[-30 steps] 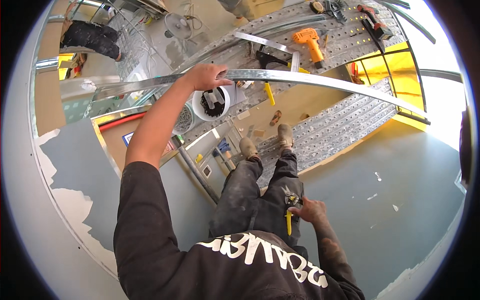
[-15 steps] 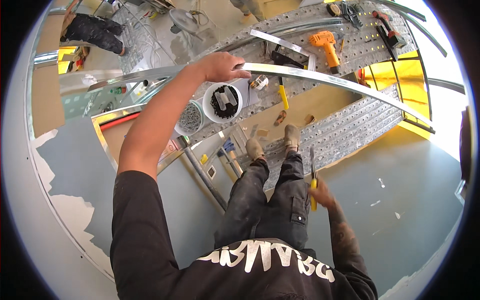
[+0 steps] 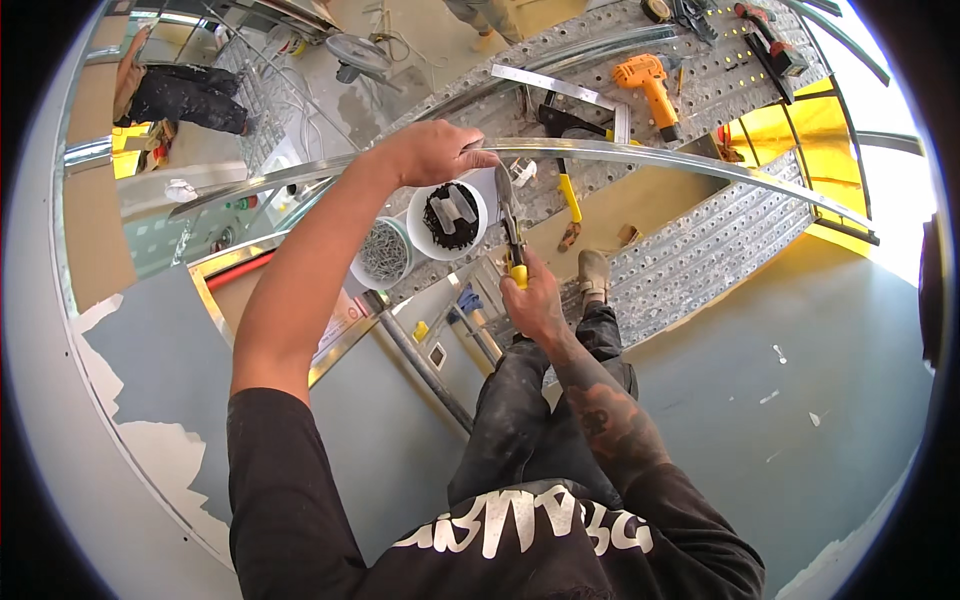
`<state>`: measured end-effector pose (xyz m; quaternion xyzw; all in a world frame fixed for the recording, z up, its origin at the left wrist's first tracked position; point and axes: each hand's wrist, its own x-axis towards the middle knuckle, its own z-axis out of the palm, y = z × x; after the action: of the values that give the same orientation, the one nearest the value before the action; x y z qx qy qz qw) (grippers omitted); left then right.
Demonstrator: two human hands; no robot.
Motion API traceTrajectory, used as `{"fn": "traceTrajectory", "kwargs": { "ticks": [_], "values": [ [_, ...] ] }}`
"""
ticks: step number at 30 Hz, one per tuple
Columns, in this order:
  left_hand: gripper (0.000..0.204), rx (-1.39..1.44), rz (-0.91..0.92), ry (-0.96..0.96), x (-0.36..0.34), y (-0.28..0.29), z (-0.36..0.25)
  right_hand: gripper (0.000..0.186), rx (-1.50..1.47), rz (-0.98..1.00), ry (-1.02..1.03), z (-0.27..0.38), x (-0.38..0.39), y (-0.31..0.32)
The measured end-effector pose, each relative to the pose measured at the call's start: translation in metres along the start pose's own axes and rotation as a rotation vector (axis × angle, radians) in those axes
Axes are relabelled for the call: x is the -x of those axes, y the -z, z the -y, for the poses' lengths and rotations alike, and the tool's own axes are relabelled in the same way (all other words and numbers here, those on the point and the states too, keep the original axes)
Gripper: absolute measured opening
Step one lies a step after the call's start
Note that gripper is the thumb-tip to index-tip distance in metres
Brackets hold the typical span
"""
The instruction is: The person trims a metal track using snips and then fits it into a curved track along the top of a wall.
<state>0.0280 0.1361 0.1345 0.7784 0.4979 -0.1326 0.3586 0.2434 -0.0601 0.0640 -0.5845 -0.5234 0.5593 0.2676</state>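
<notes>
My left hand [image 3: 440,152] is closed on a long, thin, shiny metal channel [image 3: 620,151], which spans sideways across the view. My right hand [image 3: 534,300] grips metal snips [image 3: 506,200] with yellow on the handles; their jaws point up at the channel, just right of my left hand's fingers. I cannot tell whether they touch it. Below the channel stand a white bucket [image 3: 416,226] of small black pieces with clear plastic parts on top, and a tub of silver fasteners [image 3: 383,255]. My forearms cross the lower view above my legs.
Perforated metal planks [image 3: 700,250] cross below. Beyond the channel lie an orange drill [image 3: 645,90], a metal square [image 3: 555,85], a yellow-handled tool [image 3: 569,200] and other tools. A co-worker [image 3: 180,98] is at upper left, another person's legs at the top. A fan [image 3: 355,55] stands behind.
My right hand has swung up and forward from beside my right leg, bringing the snips to the channel. My left hand has shifted slightly, still holding the channel.
</notes>
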Motion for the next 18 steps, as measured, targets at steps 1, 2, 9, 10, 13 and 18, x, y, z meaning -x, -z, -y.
{"fn": "traceTrajectory", "kwargs": {
  "ticks": [1,2,9,10,13,18],
  "values": [
    [0.06,-0.004,-0.003,-0.005,0.0,0.001,-0.001,0.027,0.001,-0.006,0.004,0.002,0.002,-0.001],
    [0.061,-0.003,-0.007,-0.005,0.001,0.003,-0.003,0.027,-0.013,-0.012,-0.012,0.005,0.006,-0.001],
    [0.062,0.0,-0.055,-0.066,0.004,0.0,-0.002,0.028,-0.016,-0.045,-0.02,0.011,-0.001,-0.009],
    [0.062,-0.005,-0.055,-0.07,0.004,0.002,-0.003,0.028,-0.017,-0.05,-0.018,0.008,-0.002,-0.012],
    [0.062,0.01,0.0,-0.052,0.004,0.005,-0.005,0.047,-0.042,-0.007,-0.028,0.002,-0.003,-0.019],
    [0.058,0.045,-0.033,-0.075,0.007,0.005,-0.007,0.062,-0.091,-0.048,0.027,0.003,-0.003,-0.026]
  ]
}}
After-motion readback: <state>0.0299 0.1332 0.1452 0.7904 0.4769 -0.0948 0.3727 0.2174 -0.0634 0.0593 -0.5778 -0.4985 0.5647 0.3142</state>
